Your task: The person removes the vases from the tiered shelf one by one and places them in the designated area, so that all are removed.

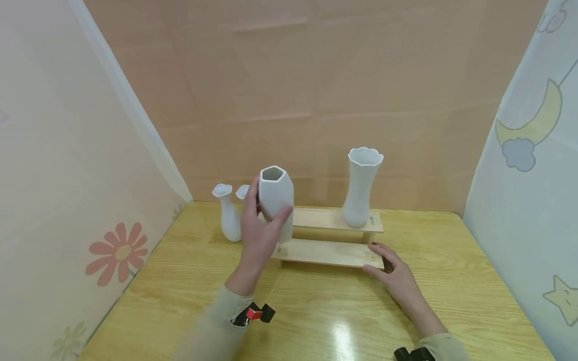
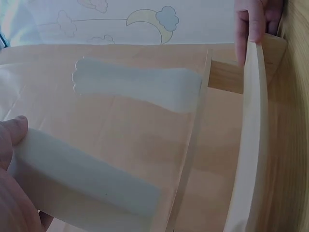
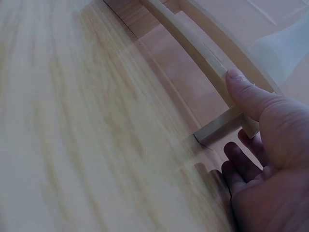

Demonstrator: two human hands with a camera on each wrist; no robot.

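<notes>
My left hand [image 1: 258, 235] grips a white faceted vase [image 1: 276, 193] with an angular mouth, held upright over the left part of a two-tier wooden stand [image 1: 327, 253]. In the left wrist view, a small gap shows between the base of the faceted vase [image 2: 91, 179] and the upper board. At the lower board's right end, my right hand [image 1: 397, 281] holds the stand, with the thumb on the front edge. The right wrist view shows this thumb against the board [image 3: 193, 53], the other fingers partly behind the end. A tall white vase with a scalloped rim [image 1: 359, 188] stands on the upper board's right end.
Two slim white vases stand left of the stand: one flared vase [image 1: 230, 215] in plain sight, the other vase [image 1: 242, 191] mostly hidden by my left hand. A wood-grain table [image 1: 289, 311] lies below, with a tan backdrop [image 1: 316, 100] behind and printed side walls.
</notes>
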